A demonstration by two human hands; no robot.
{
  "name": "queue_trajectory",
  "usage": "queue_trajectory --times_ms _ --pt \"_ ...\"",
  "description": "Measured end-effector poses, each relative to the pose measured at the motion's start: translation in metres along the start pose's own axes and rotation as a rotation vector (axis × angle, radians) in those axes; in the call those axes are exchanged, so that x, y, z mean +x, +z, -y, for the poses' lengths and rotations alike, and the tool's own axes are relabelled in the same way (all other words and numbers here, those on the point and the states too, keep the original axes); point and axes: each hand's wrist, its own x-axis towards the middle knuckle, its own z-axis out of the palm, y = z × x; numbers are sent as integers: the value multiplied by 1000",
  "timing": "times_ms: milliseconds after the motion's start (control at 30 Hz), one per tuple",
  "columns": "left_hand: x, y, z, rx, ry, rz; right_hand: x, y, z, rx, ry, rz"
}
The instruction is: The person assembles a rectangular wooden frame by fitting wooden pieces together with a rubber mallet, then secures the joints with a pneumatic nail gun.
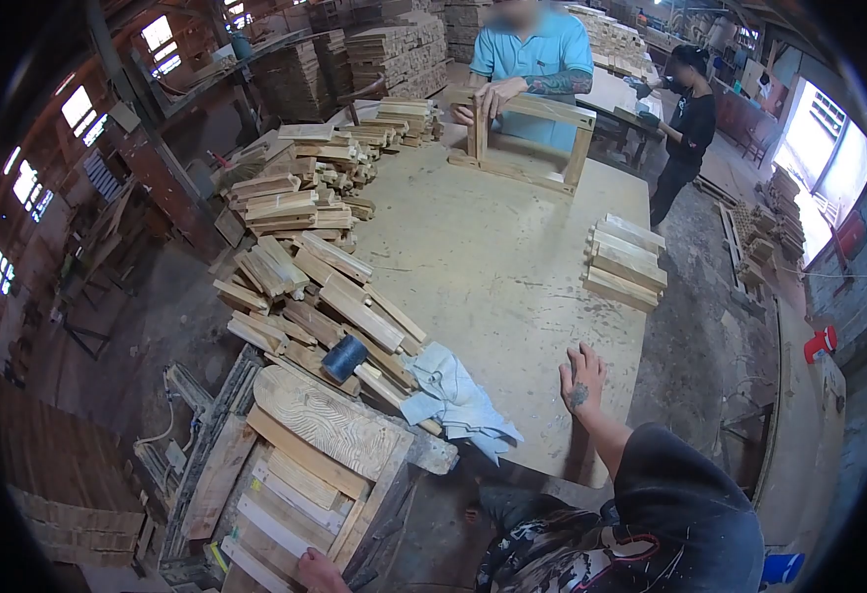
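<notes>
At the bottom edge, my left hand (321,570) is partly cut off, with its fingers curled at the slats of a wooden frame (327,420). That frame has a broad, curved top board and several parallel slats, and it lies on a machine-like stand. My right hand (583,378) reaches over the worktable (473,247), fingers spread and nothing in them. Beyond its fingertips, a few short wooden rails (627,259) lie side by side near the right edge. A black-headed mallet (344,358) and a light blue cloth (458,400) rest at the table's near left.
Piled wooden pieces (295,203) line the table's left side. Across the table, a person in a blue shirt (532,49) holds an upright rectangular wooden frame (581,153). Another person in black (690,124) stands farther right. Stacked timber (399,54) fills the back.
</notes>
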Motion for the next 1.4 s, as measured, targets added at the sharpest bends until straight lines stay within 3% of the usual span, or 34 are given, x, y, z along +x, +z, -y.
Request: queue_trajectory --times_ms 267,933,1000,1400 --pt "5 17 12 8 -58 30 0 1 -2 -27 -7 4" --pt "-2 -16 -14 47 -29 54 0 1 -1 -1 -11 3" --pt "-2 -18 -20 -7 -164 112 0 1 -1 2 -12 2" --pt "3 17 12 -27 30 -59 0 2 -5 25 -10 -4"
